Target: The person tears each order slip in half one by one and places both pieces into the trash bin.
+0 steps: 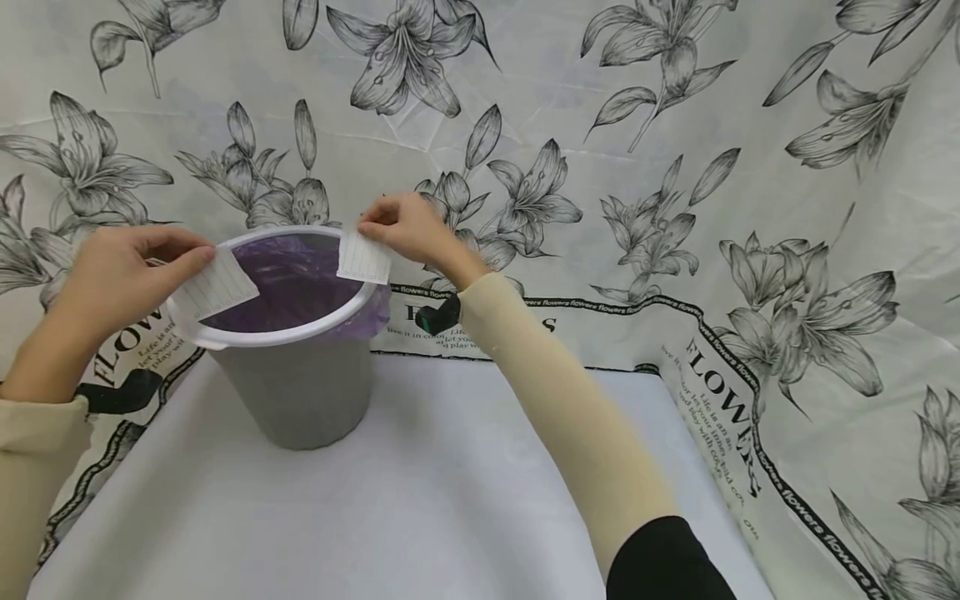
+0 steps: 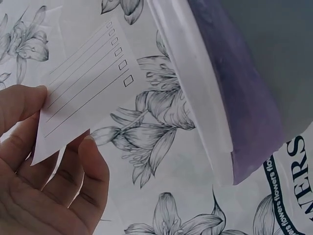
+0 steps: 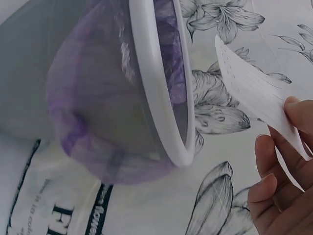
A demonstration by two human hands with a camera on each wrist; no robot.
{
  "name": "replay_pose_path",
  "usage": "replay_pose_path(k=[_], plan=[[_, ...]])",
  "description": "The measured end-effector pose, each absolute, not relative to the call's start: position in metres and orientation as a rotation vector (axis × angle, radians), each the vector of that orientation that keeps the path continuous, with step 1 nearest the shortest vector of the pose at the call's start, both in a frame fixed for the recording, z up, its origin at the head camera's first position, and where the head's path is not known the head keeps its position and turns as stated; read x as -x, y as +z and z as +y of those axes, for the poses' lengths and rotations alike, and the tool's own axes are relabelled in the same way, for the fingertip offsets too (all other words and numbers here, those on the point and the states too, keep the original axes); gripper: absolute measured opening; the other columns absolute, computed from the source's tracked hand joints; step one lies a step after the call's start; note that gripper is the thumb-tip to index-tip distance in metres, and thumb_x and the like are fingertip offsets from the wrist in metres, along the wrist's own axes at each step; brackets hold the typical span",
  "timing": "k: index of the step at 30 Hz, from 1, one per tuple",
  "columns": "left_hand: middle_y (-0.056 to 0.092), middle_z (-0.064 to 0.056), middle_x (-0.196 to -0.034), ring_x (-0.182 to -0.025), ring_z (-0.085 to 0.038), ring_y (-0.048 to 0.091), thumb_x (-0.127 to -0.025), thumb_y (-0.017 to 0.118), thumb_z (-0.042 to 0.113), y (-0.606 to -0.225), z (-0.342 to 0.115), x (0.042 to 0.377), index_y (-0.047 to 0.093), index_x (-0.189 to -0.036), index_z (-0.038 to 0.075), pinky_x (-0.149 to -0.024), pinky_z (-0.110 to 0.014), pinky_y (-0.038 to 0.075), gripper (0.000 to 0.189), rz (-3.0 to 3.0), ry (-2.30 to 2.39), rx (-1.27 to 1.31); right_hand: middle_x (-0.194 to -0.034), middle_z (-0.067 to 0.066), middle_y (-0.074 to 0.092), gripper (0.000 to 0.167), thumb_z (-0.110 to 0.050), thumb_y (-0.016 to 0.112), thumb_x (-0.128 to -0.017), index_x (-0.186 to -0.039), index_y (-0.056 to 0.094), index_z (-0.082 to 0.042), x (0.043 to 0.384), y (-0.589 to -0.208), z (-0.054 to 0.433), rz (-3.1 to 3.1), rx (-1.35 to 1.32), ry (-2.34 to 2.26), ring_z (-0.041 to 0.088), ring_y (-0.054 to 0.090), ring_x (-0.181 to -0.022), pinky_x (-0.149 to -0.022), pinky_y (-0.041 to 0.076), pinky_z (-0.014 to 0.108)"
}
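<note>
A grey trash bin (image 1: 300, 392) with a white rim (image 2: 188, 73) stands upright on the white table (image 1: 465, 483). It is lined with a purple plastic bag (image 1: 296, 275), whose edge is folded over the outside. At the bin's left side, my left hand (image 1: 123, 271) pinches a piece of lined paper (image 2: 88, 81) with small checkboxes between thumb and fingers. My right hand (image 1: 416, 229) pinches another piece of lined paper (image 3: 252, 83) above the rim's right side. Both pieces overlap the bin's opening in the head view. The bottom of the bin is hidden.
A pale cloth (image 1: 525, 75) printed with grey lilies hangs behind the table. Its lower part carries a black "flowers" band (image 1: 600, 306) and lettering along the table's back and right edges. Dark straps with small devices sit on both wrists.
</note>
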State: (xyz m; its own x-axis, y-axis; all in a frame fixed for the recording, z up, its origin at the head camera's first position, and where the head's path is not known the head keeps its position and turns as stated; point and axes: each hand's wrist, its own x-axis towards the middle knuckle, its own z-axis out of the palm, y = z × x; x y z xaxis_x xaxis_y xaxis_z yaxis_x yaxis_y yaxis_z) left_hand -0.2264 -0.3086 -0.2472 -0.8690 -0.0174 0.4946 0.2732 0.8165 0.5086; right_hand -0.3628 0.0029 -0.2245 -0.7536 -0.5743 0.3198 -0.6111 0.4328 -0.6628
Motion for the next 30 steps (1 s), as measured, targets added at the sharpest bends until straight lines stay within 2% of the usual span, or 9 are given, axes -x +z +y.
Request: replay_pose_path(k=[1,4,6,11,15,21,26,30], plan=[[0.077,-0.007,-0.089,-0.066,0.017,0.05,-0.1,0.068,0.034,-0.246,-0.309,0.228,0.076,-0.113,0.002,-0.051,-0.013,0.042,0.036,-2.513,-0.804,0.186,-0.111,0.013,0.075,0.02,-0.016,0.068,-0.1,-0.111,0.075,-0.001,0.363,-0.226,-0.001,-2.62,-1.075,1.271,0.02,0.07,-0.101,-0.084,0.054,0.022],[0.077,-0.01,-0.091,-0.066,0.016,0.051,-0.1,0.068,0.033,-0.245,-0.311,0.231,0.076,-0.113,0.0,-0.051,-0.014,0.043,0.036,-2.51,-0.817,0.184,-0.111,0.012,0.075,0.021,-0.018,0.068,-0.101,-0.112,0.075,-0.002,0.36,-0.229,-0.012,-2.626,-1.037,1.349,0.019,0.069,-0.101,-0.083,0.054,0.021],[0.075,-0.024,-0.1,-0.067,0.015,0.051,-0.1,0.067,0.035,-0.244,-0.312,0.233,0.076,-0.115,0.001,-0.052,-0.015,0.042,0.038,-2.528,-0.807,0.168,-0.112,0.009,0.075,0.021,-0.02,0.068,-0.101,-0.113,0.075,-0.005,0.358,-0.233,-0.018,-2.62,-0.999,1.411,0.016,0.068,-0.1,-0.083,0.054,0.022],[0.074,-0.022,-0.106,-0.072,0.015,0.048,-0.1,0.065,0.045,-0.241,-0.312,0.238,0.075,-0.118,0.005,-0.056,-0.015,0.041,0.045,-2.578,-0.777,0.138,-0.112,0.005,0.075,0.021,-0.024,0.068,-0.101,-0.114,0.076,-0.009,0.353,-0.242,-0.032,-2.561,-0.925,1.553,0.013,0.068,-0.097,-0.079,0.054,0.022],[0.073,-0.027,-0.111,-0.073,0.018,0.046,-0.1,0.065,0.042,-0.237,-0.312,0.242,0.075,-0.119,0.002,-0.059,-0.012,0.039,0.045,-2.577,-0.785,0.149,-0.111,0.005,0.075,0.022,-0.024,0.068,-0.101,-0.114,0.076,-0.009,0.352,-0.249,-0.041,-2.529,-0.93,1.595,0.013,0.067,-0.094,-0.077,0.054,0.021],[0.077,-0.018,-0.101,-0.074,0.015,0.049,-0.1,0.067,0.041,-0.234,-0.31,0.244,0.075,-0.118,0.003,-0.061,-0.013,0.039,0.043,-2.578,-0.805,0.162,-0.119,0.007,0.074,0.025,-0.024,0.068,-0.101,-0.117,0.076,-0.007,0.351,-0.256,-0.047,-2.55,-0.931,1.6,0.013,0.068,-0.099,-0.079,0.054,0.019],[0.076,-0.018,-0.103,-0.074,0.013,0.05,-0.1,0.067,0.041,-0.231,-0.306,0.246,0.075,-0.118,0.003,-0.063,-0.013,0.039,0.043,-2.574,-0.814,0.182,-0.128,0.004,0.072,0.029,-0.028,0.068,-0.102,-0.121,0.076,-0.01,0.35,-0.258,-0.046,-2.601,-0.877,1.571,0.014,0.067,-0.11,-0.085,0.054,0.019],[0.076,-0.001,-0.094,-0.075,0.012,0.051,-0.099,0.067,0.042,-0.229,-0.303,0.248,0.076,-0.118,0.004,-0.064,-0.014,0.039,0.043,-2.567,-0.827,0.174,-0.129,0.006,0.072,0.029,-0.029,0.068,-0.101,-0.121,0.076,-0.009,0.349,-0.259,-0.045,-2.608,-0.867,1.576,0.015,0.068,-0.109,-0.084,0.054,0.02]])
